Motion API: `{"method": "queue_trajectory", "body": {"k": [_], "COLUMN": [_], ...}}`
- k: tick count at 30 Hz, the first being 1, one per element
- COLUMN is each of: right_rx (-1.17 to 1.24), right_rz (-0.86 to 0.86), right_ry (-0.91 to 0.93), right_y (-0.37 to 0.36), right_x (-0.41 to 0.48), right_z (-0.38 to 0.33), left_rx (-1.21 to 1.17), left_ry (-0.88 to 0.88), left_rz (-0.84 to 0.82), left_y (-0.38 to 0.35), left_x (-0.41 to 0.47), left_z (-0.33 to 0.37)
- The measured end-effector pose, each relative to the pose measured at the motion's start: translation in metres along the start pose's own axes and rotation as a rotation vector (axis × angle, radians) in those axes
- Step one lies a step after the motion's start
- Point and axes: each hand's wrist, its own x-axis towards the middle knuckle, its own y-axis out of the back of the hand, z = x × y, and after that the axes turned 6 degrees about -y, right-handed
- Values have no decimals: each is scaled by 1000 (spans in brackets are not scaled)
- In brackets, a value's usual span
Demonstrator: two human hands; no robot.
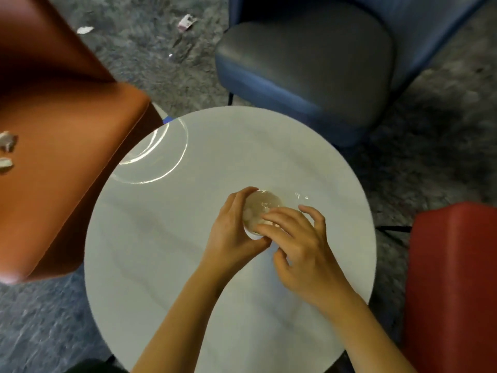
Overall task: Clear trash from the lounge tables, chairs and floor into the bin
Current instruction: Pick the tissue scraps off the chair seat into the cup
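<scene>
On the round white table [188, 265], both hands meet at the task's thing, a clear cup [262, 205] near the table's middle. The left hand [231, 232] wraps it from the left, fingers curled round its wall. The right hand [304, 246] closes bent fingers over its near-right side. Its long axis seems to run away to the right, though blur leaves this unsure. Farther off, a clear lid [158, 157] lies at the far-left rim, nearer the left hand. Beyond, paper scraps [6, 142] sit on the orange chair [67, 157], and a wrapper [186, 22] lies on the floor.

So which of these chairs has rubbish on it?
The orange chair on the left: white scraps lie on its seat. The blue chair and red chair show none.
</scene>
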Motion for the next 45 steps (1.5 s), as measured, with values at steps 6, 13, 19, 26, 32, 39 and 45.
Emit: {"method": "queue_trajectory", "body": {"k": [6,13,19,26,32,39,45], "right_rx": [61,-9,-1,23,6,27,3], "right_rz": [485,710,827,877,814,584,180], "right_ry": [-226,-560,-772,-890,-1079,-1222,-1335], "right_y": [51,116,148,173,178,139,95], "right_x": [-32,-127,-199,-278,-355,-405,-430], "right_z": [36,104,165,252,343,429,465], "left_rx": [-24,-66,-65,-6,80,119,197], "left_ry": [-186,-284,-367,-411,-415,-397,-400], "left_rz": [-143,-394,-543,-704,-775,-845,-838], "left_y": [-54,-151,-238,-359,-462,-539,-563], "left_x": [29,29,15,-2,-10,-11,-16], "left_z": [54,119,167,202,214,198,181]}}
